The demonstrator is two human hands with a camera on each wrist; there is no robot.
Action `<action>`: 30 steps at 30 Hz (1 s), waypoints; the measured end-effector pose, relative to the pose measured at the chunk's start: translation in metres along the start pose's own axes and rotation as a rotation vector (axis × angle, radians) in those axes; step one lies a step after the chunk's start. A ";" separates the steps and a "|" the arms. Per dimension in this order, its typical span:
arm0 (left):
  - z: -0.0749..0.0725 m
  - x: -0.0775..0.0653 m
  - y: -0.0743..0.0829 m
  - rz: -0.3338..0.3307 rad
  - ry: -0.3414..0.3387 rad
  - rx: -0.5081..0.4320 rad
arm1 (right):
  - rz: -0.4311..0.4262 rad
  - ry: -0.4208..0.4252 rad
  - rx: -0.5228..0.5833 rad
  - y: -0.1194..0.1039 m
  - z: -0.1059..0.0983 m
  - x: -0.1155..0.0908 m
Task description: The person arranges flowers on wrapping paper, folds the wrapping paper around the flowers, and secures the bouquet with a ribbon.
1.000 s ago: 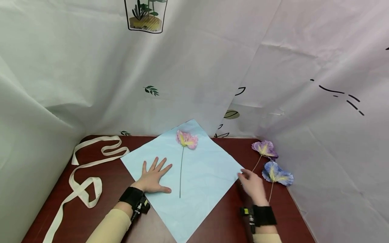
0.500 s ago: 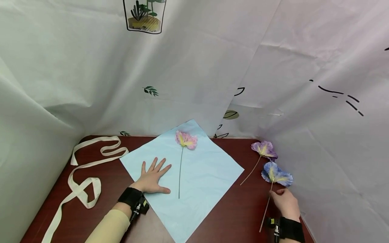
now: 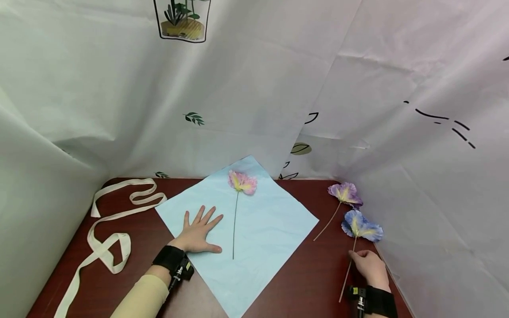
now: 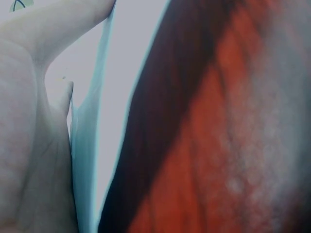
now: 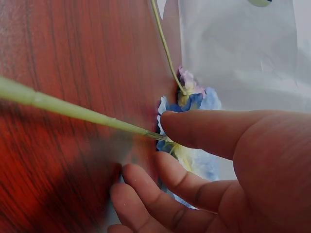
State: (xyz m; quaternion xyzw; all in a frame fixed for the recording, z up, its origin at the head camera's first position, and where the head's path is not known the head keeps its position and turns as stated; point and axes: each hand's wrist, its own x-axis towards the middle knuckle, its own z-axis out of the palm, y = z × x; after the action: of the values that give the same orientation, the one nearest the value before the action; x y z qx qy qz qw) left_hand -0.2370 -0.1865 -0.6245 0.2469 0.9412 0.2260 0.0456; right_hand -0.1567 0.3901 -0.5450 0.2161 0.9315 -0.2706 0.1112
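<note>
My left hand (image 3: 197, 236) lies flat with fingers spread on a light blue sheet of wrapping paper (image 3: 274, 229), set corner-up on the table. To the right of that hand, a pink artificial flower (image 3: 243, 183) with a long thin stem rests on the sheet. At the right, my right hand (image 3: 371, 267) pinches the stem of a blue artificial flower (image 3: 362, 227) below its bloom. The right wrist view shows the green stem (image 5: 87, 114) running between thumb and index finger. Above the blue bloom lies a purple artificial flower (image 3: 345, 194), its stem slanting toward the paper.
A long white ribbon (image 3: 104, 251) lies looped on the left of the dark red table (image 3: 294, 282). Pale cloth (image 3: 254, 88) with printed drawings hangs behind the table and along both sides.
My right hand has moved from the paper's right corner, by the purple flower's stem, rightward and down to the blue flower's stem. The left hand has stayed flat on the paper.
</note>
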 end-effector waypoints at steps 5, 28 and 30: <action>0.000 0.000 0.000 0.005 -0.007 -0.003 | 0.007 -0.038 0.029 0.001 0.003 -0.004; 0.000 0.000 0.000 -0.002 -0.013 0.000 | 0.062 0.016 0.101 -0.004 0.011 -0.007; 0.000 0.000 0.000 -0.001 -0.014 0.000 | 0.063 0.017 0.100 -0.004 0.012 -0.006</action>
State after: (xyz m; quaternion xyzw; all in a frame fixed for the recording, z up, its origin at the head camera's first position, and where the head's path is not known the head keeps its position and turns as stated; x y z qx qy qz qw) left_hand -0.2366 -0.1867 -0.6245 0.2480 0.9410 0.2243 0.0521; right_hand -0.1518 0.3788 -0.5509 0.2529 0.9105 -0.3114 0.1006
